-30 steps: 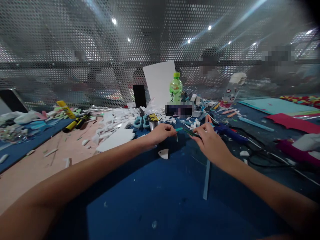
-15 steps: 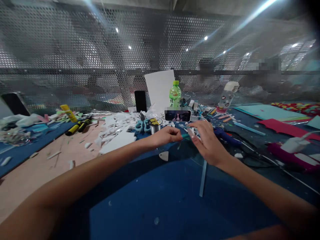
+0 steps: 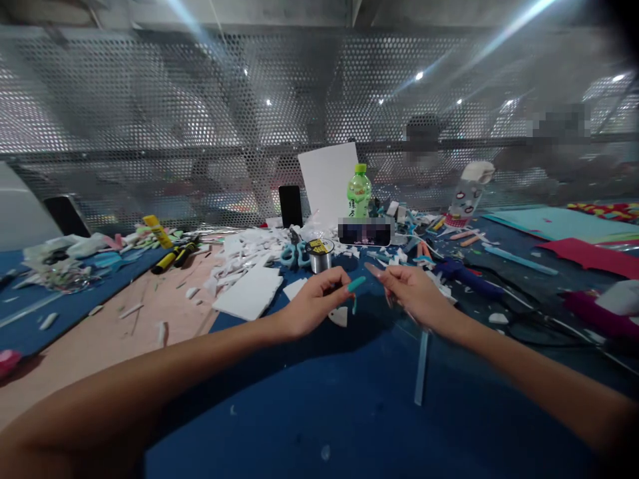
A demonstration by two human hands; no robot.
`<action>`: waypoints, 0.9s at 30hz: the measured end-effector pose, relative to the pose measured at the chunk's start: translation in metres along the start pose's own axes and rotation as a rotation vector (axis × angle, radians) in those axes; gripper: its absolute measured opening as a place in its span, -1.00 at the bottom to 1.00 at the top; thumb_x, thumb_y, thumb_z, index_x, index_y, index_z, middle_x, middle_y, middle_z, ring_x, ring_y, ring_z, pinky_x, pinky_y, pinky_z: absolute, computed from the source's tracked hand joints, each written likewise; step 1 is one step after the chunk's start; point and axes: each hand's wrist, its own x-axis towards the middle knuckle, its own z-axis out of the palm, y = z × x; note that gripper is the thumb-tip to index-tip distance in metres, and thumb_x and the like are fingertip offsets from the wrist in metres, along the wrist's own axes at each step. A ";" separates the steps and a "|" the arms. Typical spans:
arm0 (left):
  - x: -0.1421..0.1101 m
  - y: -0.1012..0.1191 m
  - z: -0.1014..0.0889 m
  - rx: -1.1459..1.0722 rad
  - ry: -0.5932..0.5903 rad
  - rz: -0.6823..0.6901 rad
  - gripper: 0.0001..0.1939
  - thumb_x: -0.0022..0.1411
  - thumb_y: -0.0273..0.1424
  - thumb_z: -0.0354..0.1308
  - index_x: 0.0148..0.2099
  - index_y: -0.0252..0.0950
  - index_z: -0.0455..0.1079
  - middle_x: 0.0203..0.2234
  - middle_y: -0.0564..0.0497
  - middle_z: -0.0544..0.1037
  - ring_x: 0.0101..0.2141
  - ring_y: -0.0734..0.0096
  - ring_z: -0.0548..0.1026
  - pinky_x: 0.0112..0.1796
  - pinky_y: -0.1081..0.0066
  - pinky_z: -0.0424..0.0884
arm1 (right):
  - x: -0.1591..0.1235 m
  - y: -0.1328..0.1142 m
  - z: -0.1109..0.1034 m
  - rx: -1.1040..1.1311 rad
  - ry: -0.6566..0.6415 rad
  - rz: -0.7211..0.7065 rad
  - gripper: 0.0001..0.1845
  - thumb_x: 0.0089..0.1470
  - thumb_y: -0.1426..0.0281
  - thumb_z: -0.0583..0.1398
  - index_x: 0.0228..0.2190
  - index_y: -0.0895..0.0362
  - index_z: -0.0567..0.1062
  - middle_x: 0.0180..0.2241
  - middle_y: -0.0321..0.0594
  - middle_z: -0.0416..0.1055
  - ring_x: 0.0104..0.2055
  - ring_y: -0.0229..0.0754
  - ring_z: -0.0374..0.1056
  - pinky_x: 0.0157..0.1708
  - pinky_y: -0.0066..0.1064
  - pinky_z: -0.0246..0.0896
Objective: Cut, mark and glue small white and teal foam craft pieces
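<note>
My left hand (image 3: 319,298) is closed in a pinch on a small teal strip (image 3: 356,285), which sticks out past the fingertips to the right. A short way to the right, my right hand (image 3: 417,293) is also closed, its fingertips pointing at the strip. Something thin and pale brown juts from those fingertips, too blurred to name. A white rounded piece (image 3: 339,317) with a small hole lies on the blue table under my left hand. Below my right hand lies a pale blue strip (image 3: 422,372). A wire spool (image 3: 320,257) and blue-handled scissors (image 3: 294,253) stand behind my left hand.
A phone (image 3: 364,231) leans before a green bottle (image 3: 359,193). White foam scraps (image 3: 249,249) cover the table to the left, near yellow markers (image 3: 164,259). A blue tool (image 3: 466,278) with cables lies at right, near a clear water bottle (image 3: 468,193).
My hands have drawn apart. The teal strip now shows in my left hand alone, and my right fingers have closed from a more open pose. The view has shifted slightly left.
</note>
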 end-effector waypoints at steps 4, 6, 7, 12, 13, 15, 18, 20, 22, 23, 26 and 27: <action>-0.011 -0.008 0.000 0.411 0.237 0.218 -0.77 0.30 -0.38 -0.09 -0.42 -0.28 0.18 -0.50 0.05 0.27 -0.45 0.48 0.24 -0.41 0.44 0.21 | -0.005 -0.007 0.001 0.009 -0.142 0.050 -0.49 0.07 0.00 0.03 -0.65 0.15 0.27 -0.71 -0.35 0.21 -0.68 -0.40 0.09 -0.65 -0.52 -0.03; -0.014 -0.013 0.003 0.495 0.274 0.274 -0.78 0.31 -0.40 -0.12 -0.41 -0.28 0.18 -0.49 0.04 0.30 -0.43 0.46 0.25 -0.38 0.43 0.23 | -0.009 -0.014 0.006 0.053 -0.276 0.158 -0.52 0.08 0.00 0.01 -0.60 0.13 0.26 -0.76 -0.40 0.16 -0.73 -0.39 0.10 -0.68 -0.52 0.00; -0.016 -0.015 0.004 0.522 0.272 0.290 -0.79 0.32 -0.42 -0.13 -0.39 -0.28 0.19 -0.49 0.03 0.31 -0.41 0.45 0.26 -0.37 0.42 0.24 | -0.011 -0.017 0.009 0.101 -0.318 0.200 -0.53 0.08 -0.01 0.01 -0.58 0.12 0.24 -0.75 -0.40 0.19 -0.73 -0.39 0.14 -0.67 -0.52 0.05; -0.026 -0.015 0.010 0.740 0.223 0.469 -0.81 0.32 -0.46 -0.10 -0.35 -0.32 0.26 -0.55 0.04 0.38 -0.45 0.45 0.27 -0.46 0.48 0.25 | -0.019 -0.029 0.019 0.355 -0.456 0.300 -0.49 0.07 -0.08 -0.05 -0.45 0.14 0.23 -0.60 -0.27 0.38 -0.70 -0.40 0.23 -0.69 -0.55 0.11; -0.027 -0.013 0.011 0.770 0.210 0.516 -0.81 0.32 -0.46 -0.08 -0.36 -0.33 0.26 -0.58 0.04 0.39 -0.48 0.46 0.27 -0.47 0.48 0.25 | -0.021 -0.031 0.020 0.368 -0.501 0.325 -0.45 0.07 -0.10 -0.10 -0.45 0.15 0.24 -0.61 -0.27 0.38 -0.75 -0.42 0.16 -0.75 -0.57 0.03; -0.031 -0.011 0.013 0.794 0.190 0.588 -0.81 0.32 -0.46 -0.07 -0.37 -0.34 0.26 -0.59 0.04 0.41 -0.51 0.47 0.26 -0.49 0.48 0.26 | -0.024 -0.037 0.021 0.352 -0.571 0.359 -0.39 0.06 -0.13 -0.13 -0.45 0.17 0.28 -0.68 -0.32 0.32 -0.82 -0.47 -0.01 -0.84 -0.60 -0.16; -0.032 -0.011 0.014 0.774 0.180 0.656 -0.86 0.32 -0.47 -0.07 -0.30 -0.34 0.26 -0.57 0.04 0.43 -0.52 0.48 0.26 -0.51 0.50 0.27 | -0.028 -0.040 0.022 0.314 -0.564 0.366 -0.49 0.03 -0.07 0.03 -0.46 0.16 0.30 -0.81 -0.53 0.05 -0.82 -0.50 -0.19 -0.84 -0.61 -0.33; -0.030 -0.013 0.013 0.759 0.169 0.659 -0.86 0.33 -0.46 -0.09 -0.24 -0.34 0.26 -0.56 0.04 0.43 -0.51 0.48 0.28 -0.51 0.51 0.28 | -0.028 -0.039 0.023 0.319 -0.527 0.368 -0.57 0.00 -0.01 0.12 -0.47 0.13 0.27 -0.80 -0.59 -0.09 -0.81 -0.49 -0.23 -0.83 -0.60 -0.36; -0.027 -0.014 0.010 0.775 0.124 0.660 -0.84 0.34 -0.44 -0.11 -0.24 -0.34 0.27 -0.55 0.04 0.43 -0.50 0.48 0.29 -0.50 0.52 0.29 | -0.027 -0.034 0.023 0.327 -0.506 0.375 -0.59 0.00 0.01 0.14 -0.48 0.12 0.25 -0.77 -0.58 -0.14 -0.79 -0.48 -0.25 -0.83 -0.58 -0.38; -0.025 -0.015 0.008 0.798 0.089 0.672 -0.83 0.34 -0.44 -0.12 -0.26 -0.35 0.28 -0.54 0.03 0.43 -0.49 0.48 0.30 -0.49 0.51 0.30 | -0.026 -0.031 0.023 0.328 -0.499 0.375 -0.59 0.00 0.02 0.14 -0.48 0.11 0.25 -0.76 -0.58 -0.15 -0.79 -0.48 -0.26 -0.83 -0.57 -0.40; -0.022 -0.015 0.000 0.889 -0.012 0.754 -0.80 0.34 -0.50 -0.14 -0.27 -0.38 0.29 -0.53 -0.01 0.44 -0.47 0.45 0.31 -0.47 0.49 0.30 | -0.023 -0.022 0.020 0.317 -0.500 0.363 -0.59 -0.03 0.04 0.17 -0.51 0.13 0.27 -0.76 -0.57 -0.17 -0.77 -0.49 -0.26 -0.81 -0.56 -0.42; -0.022 -0.015 -0.002 0.919 -0.039 0.776 -0.78 0.33 -0.52 -0.16 -0.26 -0.39 0.30 -0.52 -0.02 0.45 -0.45 0.44 0.32 -0.45 0.48 0.31 | -0.022 -0.020 0.019 0.309 -0.499 0.351 -0.59 -0.04 0.05 0.19 -0.53 0.14 0.28 -0.76 -0.57 -0.17 -0.77 -0.49 -0.25 -0.80 -0.56 -0.42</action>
